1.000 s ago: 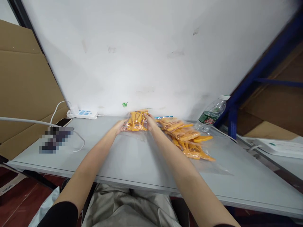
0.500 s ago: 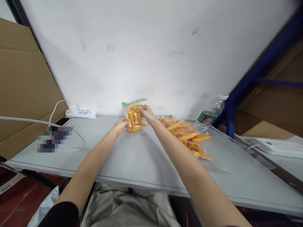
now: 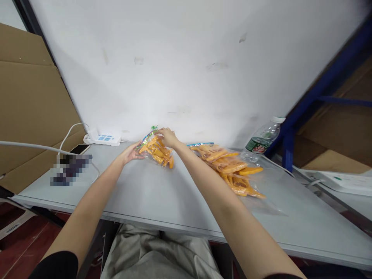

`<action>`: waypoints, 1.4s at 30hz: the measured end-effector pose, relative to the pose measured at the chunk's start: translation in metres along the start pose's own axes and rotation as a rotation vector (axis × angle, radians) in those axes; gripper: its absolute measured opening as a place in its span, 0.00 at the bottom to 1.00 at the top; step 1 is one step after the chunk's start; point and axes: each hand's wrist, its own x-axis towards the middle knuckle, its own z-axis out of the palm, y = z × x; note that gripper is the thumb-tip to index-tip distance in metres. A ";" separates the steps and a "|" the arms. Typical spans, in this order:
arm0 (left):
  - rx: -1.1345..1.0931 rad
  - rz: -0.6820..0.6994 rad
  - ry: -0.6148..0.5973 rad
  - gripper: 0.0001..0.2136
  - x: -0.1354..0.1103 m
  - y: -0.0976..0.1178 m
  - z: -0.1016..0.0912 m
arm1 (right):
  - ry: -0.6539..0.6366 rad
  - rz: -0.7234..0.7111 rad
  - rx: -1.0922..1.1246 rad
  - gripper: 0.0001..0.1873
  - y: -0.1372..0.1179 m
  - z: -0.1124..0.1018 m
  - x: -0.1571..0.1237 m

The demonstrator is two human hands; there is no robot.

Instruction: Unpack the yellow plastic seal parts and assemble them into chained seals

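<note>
A clear zip bag (image 3: 157, 152) filled with orange plastic pieces hangs tilted above the grey table, its coloured seal strip slanting up to the right. My left hand (image 3: 131, 153) grips the bag's left edge near the lower end of the strip. Over the top right corner, my right hand (image 3: 167, 137) is closed on the bag by the strip's upper end; its fingertips are partly hidden. To the right, beside my right forearm, a pile of similar bags of orange pieces (image 3: 229, 164) lies overlapping on the table.
A plastic bottle with a green label (image 3: 260, 141) leans at the back right. At the back left sit a white power strip (image 3: 107, 139), a phone (image 3: 80, 149) and a blurred-out item (image 3: 69, 170). A white cable (image 3: 35, 145) crosses from the left. The wall (image 3: 186, 69) rises behind the table (image 3: 162, 201).
The bag has turned, its seal strip now slanting steeply and the pieces shifted to the lower right. My left hand moved left and up to the strip's end; my right hand moved left along the top.
</note>
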 end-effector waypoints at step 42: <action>0.075 -0.012 0.118 0.05 0.001 -0.032 0.064 | -0.014 0.878 0.908 0.09 0.030 0.001 -0.109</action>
